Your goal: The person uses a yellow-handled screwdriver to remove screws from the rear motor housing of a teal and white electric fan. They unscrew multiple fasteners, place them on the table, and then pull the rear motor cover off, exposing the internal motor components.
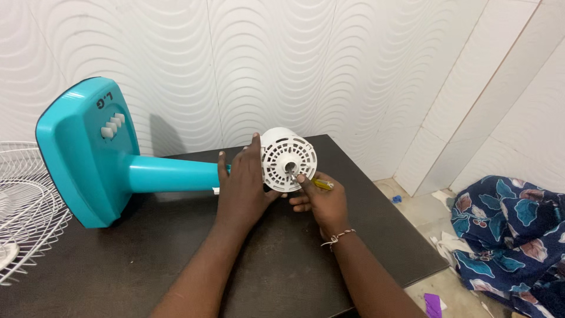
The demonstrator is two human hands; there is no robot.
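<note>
A fan body lies on its side on the dark table (118,271): a turquoise base (82,153) with white buttons, a turquoise stem (170,174), and a white vented motor housing (287,159) facing me. My left hand (241,188) wraps around the housing's left side. My right hand (321,200) holds a yellow-handled screwdriver (321,184), its tip at the centre of the housing's front face.
A white wire fan guard (23,206) lies at the table's left edge. White wavy-tiled walls stand behind. On the tiled floor at the right sit a blue floral cloth bundle (512,235) and scraps of paper, one purple (432,305).
</note>
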